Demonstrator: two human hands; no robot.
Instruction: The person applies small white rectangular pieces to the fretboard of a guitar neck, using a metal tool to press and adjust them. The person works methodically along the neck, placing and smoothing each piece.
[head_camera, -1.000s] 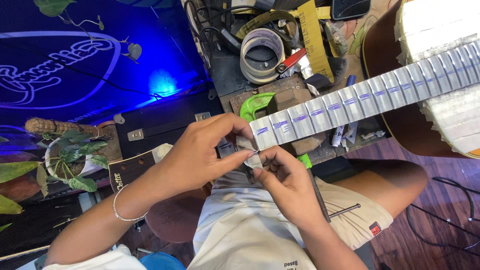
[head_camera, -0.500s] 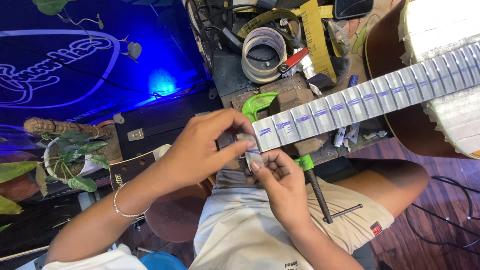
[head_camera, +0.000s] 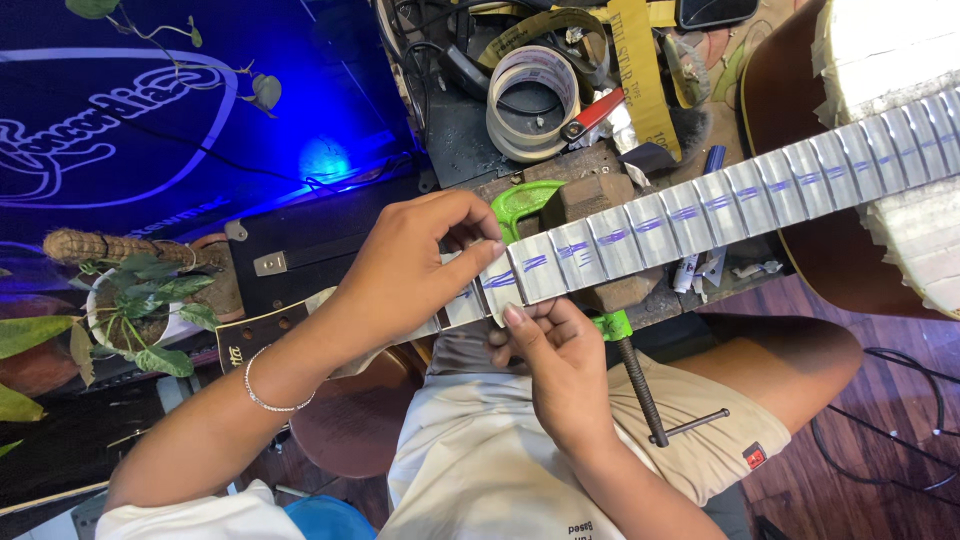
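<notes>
On cluttered workbench (head_camera: 470, 130) beside blue-lit wall (head_camera: 200, 120), taped guitar neck (head_camera: 700, 205).

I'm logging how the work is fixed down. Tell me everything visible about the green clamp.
The green clamp is a bright green screw clamp. Its curved jaw shows above the taped guitar neck, beside a wooden block. Below the neck a green collar carries a dark threaded screw that slants down over the person's lap and ends in a thin metal crossbar. The left hand lies next to the jaw; contact cannot be told. The right hand is beside the screw.
</notes>
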